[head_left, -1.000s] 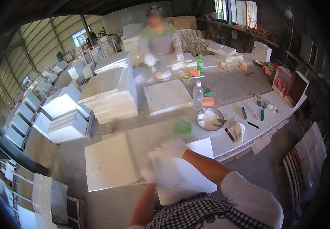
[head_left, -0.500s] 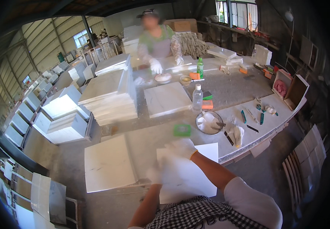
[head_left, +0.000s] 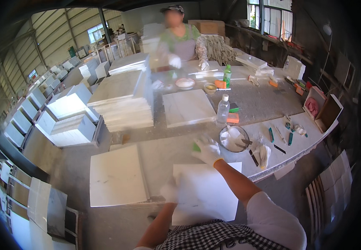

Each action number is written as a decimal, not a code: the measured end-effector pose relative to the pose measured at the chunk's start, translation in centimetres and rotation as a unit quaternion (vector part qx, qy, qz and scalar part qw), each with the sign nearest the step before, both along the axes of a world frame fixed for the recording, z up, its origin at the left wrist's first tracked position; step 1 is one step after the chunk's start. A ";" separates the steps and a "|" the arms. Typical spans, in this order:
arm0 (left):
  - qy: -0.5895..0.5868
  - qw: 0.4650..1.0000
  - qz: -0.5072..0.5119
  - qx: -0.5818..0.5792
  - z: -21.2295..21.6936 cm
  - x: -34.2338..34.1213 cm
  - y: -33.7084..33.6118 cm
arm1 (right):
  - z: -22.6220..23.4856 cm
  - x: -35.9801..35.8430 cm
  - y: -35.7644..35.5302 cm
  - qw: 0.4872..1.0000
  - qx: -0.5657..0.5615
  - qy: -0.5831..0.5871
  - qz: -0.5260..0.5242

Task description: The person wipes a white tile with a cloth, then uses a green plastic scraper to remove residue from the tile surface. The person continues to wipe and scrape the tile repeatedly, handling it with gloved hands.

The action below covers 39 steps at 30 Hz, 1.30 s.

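A white marble-look tile lies right in front of me, reaching over the table's near edge. My left hand, in a white glove, is at this tile's left edge; motion blur hides its fingers. Beyond the tile's far edge, my gloved right hand has its fingers closed around a green block, which is mostly covered by the glove. A second white tile lies to the left. Right of my right hand stands a round metal bowl of white paste with a scraper in it.
A tall tile stack stands at the far left; another tile lies mid-table. Nearby are a clear bottle, an orange block and a crumpled white glove. Cutters lie to the right. A co-worker stands across the table.
My right hand has moved forward onto the green block, which lay uncovered before. My left hand stays by the tile's left edge. The co-worker's hand has shifted, and the whole view has tilted slightly.
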State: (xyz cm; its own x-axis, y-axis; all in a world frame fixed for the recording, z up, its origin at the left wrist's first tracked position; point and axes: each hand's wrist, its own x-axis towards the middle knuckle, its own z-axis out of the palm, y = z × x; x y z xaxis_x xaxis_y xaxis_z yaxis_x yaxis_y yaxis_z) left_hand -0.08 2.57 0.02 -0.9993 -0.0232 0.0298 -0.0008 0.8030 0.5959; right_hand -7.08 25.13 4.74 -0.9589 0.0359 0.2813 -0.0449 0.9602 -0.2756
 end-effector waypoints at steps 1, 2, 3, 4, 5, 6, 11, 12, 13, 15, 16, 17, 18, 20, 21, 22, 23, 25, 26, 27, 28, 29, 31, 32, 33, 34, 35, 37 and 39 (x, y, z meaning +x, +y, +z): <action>0.011 1.000 0.004 0.007 -0.3 0.0 0.0 | -0.2 -0.1 -0.1 1.000 0.015 -0.016 0.001; 0.016 1.000 0.005 0.004 -0.6 0.0 0.0 | -0.3 -0.1 -0.2 1.000 0.017 -0.009 -0.009; 0.027 1.000 0.005 0.004 -0.9 -0.1 0.0 | -0.3 -0.2 -0.2 1.000 0.015 -0.017 -0.015; 0.026 1.000 0.002 0.000 -1.4 -0.1 -0.1 | -0.4 -0.2 -0.2 0.999 0.017 -0.025 -0.024; 0.035 0.999 0.002 0.006 -1.8 -0.1 -0.1 | -0.5 -0.2 -0.2 0.999 0.012 -0.027 -0.022; 0.033 0.999 0.001 0.008 -2.2 -0.2 -0.2 | -0.5 -0.2 -0.2 0.999 0.011 -0.028 -0.022; 0.049 0.999 0.006 0.016 -3.2 -0.5 -0.4 | -0.9 -0.3 0.0 0.999 0.010 -0.027 -0.021; 0.063 0.998 0.006 0.022 -3.2 -0.5 -0.4 | -1.1 -0.3 0.1 0.999 0.013 -0.022 -0.021; 0.071 0.997 0.003 0.031 -3.2 -0.5 -0.4 | -1.2 -0.2 0.1 0.999 0.020 -0.015 -0.024; 0.081 0.997 -0.003 0.020 -3.1 -0.4 -0.4 | -1.6 -0.3 0.2 0.999 0.021 0.000 -0.033; 0.083 0.996 -0.006 0.016 -3.0 -0.4 -0.4 | -1.7 -0.3 0.2 0.999 0.025 0.002 -0.041; 0.083 0.996 -0.005 0.014 -2.9 -0.4 -0.4 | -1.9 -0.4 0.2 0.999 0.022 0.012 -0.041; 0.084 0.996 -0.003 0.012 -2.8 -0.4 -0.4 | -2.0 -0.4 0.2 0.999 0.020 0.016 -0.045; 0.083 0.996 0.000 0.015 -2.6 -0.4 -0.4 | -2.1 -0.4 0.2 0.998 0.016 0.026 -0.052; 0.081 0.997 0.001 0.019 -2.5 -0.4 -0.4 | -2.1 -0.4 0.2 0.998 0.014 0.033 -0.056; 0.082 0.996 -0.004 0.029 -2.4 -0.5 -0.4 | -2.1 -0.4 0.1 0.997 0.011 0.040 -0.060; 0.072 0.997 -0.001 0.017 -2.3 -0.6 -0.3 | -2.1 -0.5 0.1 0.997 0.006 0.048 -0.058; 0.054 0.999 -0.003 0.004 -2.2 -0.5 -0.3 | -1.9 -0.4 0.1 0.996 0.000 0.063 -0.057; 0.055 0.998 -0.002 0.003 -2.1 -0.5 -0.3 | -1.9 -0.4 0.1 0.995 -0.004 0.077 -0.059; 0.056 0.998 0.000 0.002 -2.0 -0.4 -0.3 | -1.8 -0.4 0.1 0.994 -0.002 0.093 -0.064; 0.041 0.999 -0.001 0.000 -1.9 -0.4 -0.2 | -1.8 -0.4 0.1 0.992 0.001 0.109 -0.067; 0.041 0.999 0.001 -0.003 -1.8 -0.5 -0.2 | -1.8 -0.5 0.1 0.992 -0.004 0.106 -0.069; 0.010 1.000 -0.002 -0.016 -1.6 -0.5 -0.3 | -1.8 -0.5 0.1 0.992 -0.011 0.102 -0.071; 0.012 1.000 -0.007 -0.016 -1.5 -0.5 -0.3 | -1.8 -0.5 0.1 0.993 -0.015 0.098 -0.070; 0.013 1.000 -0.010 -0.016 -1.4 -0.4 -0.3 | -1.9 -0.6 0.1 0.993 -0.015 0.098 -0.068; 0.018 1.000 -0.014 -0.016 -1.3 -0.4 -0.3 | -1.9 -0.6 0.2 0.993 -0.015 0.098 -0.067; 0.021 1.000 -0.014 -0.013 -1.3 -0.3 -0.3 | -2.0 -0.6 0.2 0.992 -0.012 0.101 -0.069; 0.030 0.999 -0.016 -0.007 -1.2 -0.3 -0.3 | -2.1 -0.7 0.2 0.992 0.000 0.102 -0.074; 0.037 0.999 -0.013 -0.011 -1.2 -0.2 -0.2 | -2.2 -0.7 0.2 0.991 -0.005 0.111 -0.076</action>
State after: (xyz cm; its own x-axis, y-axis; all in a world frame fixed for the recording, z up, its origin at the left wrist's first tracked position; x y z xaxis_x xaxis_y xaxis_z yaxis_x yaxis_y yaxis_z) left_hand -0.32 2.34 -1.21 -0.9946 0.0039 0.1037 0.0633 0.8147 0.5764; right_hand -7.78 25.37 2.51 -0.8562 0.1794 0.4845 0.0397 0.9578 -0.2845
